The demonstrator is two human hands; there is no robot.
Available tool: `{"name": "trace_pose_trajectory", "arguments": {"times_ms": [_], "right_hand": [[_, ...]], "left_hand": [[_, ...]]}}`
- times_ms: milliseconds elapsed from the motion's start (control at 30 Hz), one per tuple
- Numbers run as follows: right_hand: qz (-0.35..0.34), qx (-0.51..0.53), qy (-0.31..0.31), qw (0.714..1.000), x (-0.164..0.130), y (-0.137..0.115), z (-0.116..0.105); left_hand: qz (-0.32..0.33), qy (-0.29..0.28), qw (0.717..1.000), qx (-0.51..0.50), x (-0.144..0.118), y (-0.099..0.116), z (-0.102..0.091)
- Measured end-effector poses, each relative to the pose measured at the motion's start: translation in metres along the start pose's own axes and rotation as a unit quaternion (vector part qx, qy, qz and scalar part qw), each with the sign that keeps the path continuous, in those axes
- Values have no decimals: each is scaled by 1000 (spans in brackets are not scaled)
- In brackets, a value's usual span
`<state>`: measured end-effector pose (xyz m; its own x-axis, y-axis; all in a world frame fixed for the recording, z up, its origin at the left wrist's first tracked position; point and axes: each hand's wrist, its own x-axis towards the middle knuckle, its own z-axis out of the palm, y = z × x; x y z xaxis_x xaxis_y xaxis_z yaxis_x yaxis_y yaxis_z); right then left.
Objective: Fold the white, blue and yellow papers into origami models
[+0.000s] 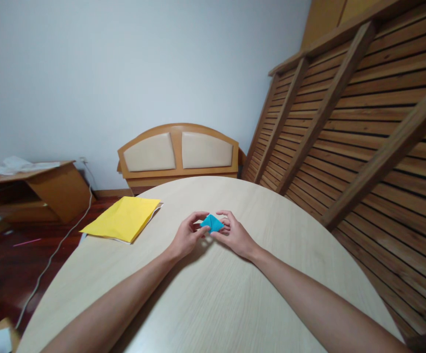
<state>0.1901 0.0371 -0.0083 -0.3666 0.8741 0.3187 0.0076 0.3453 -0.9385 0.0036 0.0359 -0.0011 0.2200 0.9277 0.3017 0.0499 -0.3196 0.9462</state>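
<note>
Folded blue paper piece (pixel 212 223): small, pointed, held between both hands above the middle of the round table (pixel 213 299), towards its far half. Whether its underside touches the tabletop cannot be told.

Left hand (pixel 189 235): closed on the left edge of the folded blue paper piece, the thumb and fingertips pinched at its corner, the forearm laid across the table from the near left.

Right hand (pixel 235 236): closed on the right edge of the same piece, fingers curled over it, the forearm brought in from the near right. The two hands are set just beside each other, with the paper between them.

Yellow paper sheets (pixel 122 219): a flat stack laid at the far left edge of the table, well apart from the hands; a white sheet is seen peeking out beneath it.

Headboard (pixel 178 152): wooden, with two padded cream panels, stood against the far wall beyond the table.

Slatted wooden bed frame (pixel 363 122): leaned upright on the right side.

Low wooden cabinet (pixel 32 189): placed at the far left, with white papers on its top.

White cable (pixel 56 252): trailed across the dark wooden floor on the left.
</note>
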Motion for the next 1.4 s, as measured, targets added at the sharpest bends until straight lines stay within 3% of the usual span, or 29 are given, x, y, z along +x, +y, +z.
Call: {"name": "trace_pose_trajectory", "arguments": {"times_ms": [467,667,967,1400], "right_hand": [[-21,-94,-36,995,-2,-2,-3],[-22,-135,-44,990,-3,-6,-3],[-4,-140,-35,990,-3,-10,-4],[-36,-111,-5,993,0,-5,-7]], "left_hand": [[-26,-11,999,40,2,5,-1],[-2,-15,997,81,2,1,-1],[2,-22,992,124,1,2,1],[45,-34,981,188,-4,10,0]]}}
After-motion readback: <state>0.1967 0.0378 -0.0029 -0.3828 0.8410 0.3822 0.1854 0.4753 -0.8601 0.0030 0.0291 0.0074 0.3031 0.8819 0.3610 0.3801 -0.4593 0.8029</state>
